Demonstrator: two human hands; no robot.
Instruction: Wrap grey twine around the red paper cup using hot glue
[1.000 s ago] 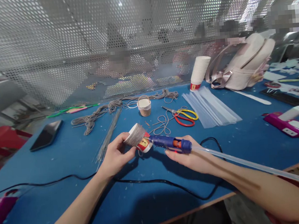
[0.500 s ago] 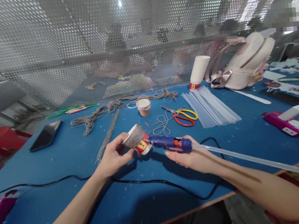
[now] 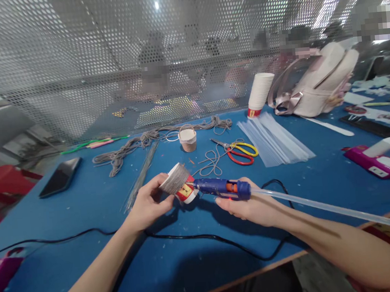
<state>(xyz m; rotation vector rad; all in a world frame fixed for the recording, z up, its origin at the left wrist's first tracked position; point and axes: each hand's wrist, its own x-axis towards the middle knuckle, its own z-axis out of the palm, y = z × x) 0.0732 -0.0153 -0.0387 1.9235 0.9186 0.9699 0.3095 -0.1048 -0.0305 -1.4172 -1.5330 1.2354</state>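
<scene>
Left of the cup (image 3: 181,183), your half-curled left hand (image 3: 148,205) pinches it. Opposite, your right hand (image 3: 251,207) grips the glue gun (image 3: 216,187).

Cup (image 3: 187,193) paper; cord wrap (image 3: 175,179) rough, matt; glue gun (image 3: 213,186) smooth plastic; perforated screen (image 3: 103,58) metal.

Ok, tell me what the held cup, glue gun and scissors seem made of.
Cup: probably paper, smooth with red print; matte grey cord wraps it. Glue gun: likely plastic, moulded blue body, soft shine. Scissors: seemingly metal blades, grey and shiny; smooth red and yellow handles, perhaps plastic.
</scene>
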